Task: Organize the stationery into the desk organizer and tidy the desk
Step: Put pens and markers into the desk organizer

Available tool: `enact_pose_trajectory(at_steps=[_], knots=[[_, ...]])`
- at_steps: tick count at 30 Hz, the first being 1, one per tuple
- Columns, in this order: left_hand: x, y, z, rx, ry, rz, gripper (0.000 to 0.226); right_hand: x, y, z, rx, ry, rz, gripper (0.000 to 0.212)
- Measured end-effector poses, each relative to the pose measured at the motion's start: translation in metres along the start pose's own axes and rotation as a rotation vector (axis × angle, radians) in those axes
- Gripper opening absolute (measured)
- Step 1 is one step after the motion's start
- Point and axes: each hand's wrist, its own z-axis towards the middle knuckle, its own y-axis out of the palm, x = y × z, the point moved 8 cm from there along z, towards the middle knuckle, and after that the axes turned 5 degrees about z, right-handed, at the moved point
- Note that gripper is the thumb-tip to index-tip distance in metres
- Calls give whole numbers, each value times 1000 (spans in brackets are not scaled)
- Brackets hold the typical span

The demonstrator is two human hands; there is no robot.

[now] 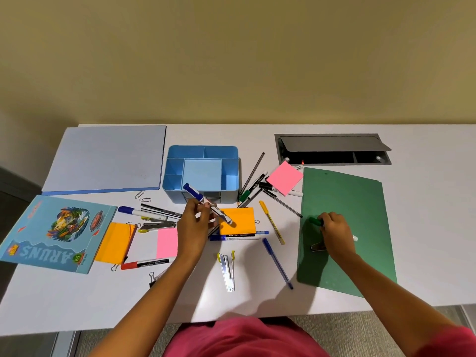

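A blue desk organizer (pixel 203 153) with several empty compartments stands at the middle back of the white desk (pixel 77 305). My left hand (pixel 193 228) holds a blue-capped white marker (pixel 206 202) just in front of the organizer, over an orange sticky pad (pixel 239 222). My right hand (pixel 334 233) rests on a green folder (pixel 355 202), closed on a green-capped marker (pixel 315 221) whose white end shows past the hand. Pens, markers, pencils, staplers and clips lie scattered around.
A pale blue folder (pixel 108 158) lies back left, a printed booklet (pixel 56 233) front left. Pink sticky notes (pixel 284 177) (pixel 167 242), another orange pad (pixel 116 242), a stapler (pixel 228 270), a red marker (pixel 144 264), a blue pen (pixel 277 264). An open cable hatch (pixel 332 150) sits back right.
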Motion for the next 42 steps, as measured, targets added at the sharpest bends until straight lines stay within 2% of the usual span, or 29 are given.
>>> enact_pose_trajectory(at_steps=[3,7,10,13,17,23,29,31,36,42], knots=[[11,-4,1,45,52,17,13,-10,-10,0,55,-54,13,27],[49,-7,16,140,169,60,27,-34,-33,-1,212,-182,68,28],[73,3,36,136,263,74,23,-52,-54,-5,361,-250,141,27],[88,17,51,137,359,215,19,-67,-67,-9,478,-290,232,21],[82,39,68,61,368,305,15,-82,-80,-11,562,-279,342,21],[50,58,85,-17,296,473,23,-101,-88,-12,555,-197,479,19],[65,72,87,-40,446,701,34,-114,-86,-13,515,-152,537,19],[66,77,88,-55,462,752,29,-118,-88,-13,525,-135,560,18],[56,75,88,-65,436,652,19,-130,-96,-12,547,-130,622,20],[56,67,87,-37,410,532,21,-144,-99,-10,567,-175,666,19]])
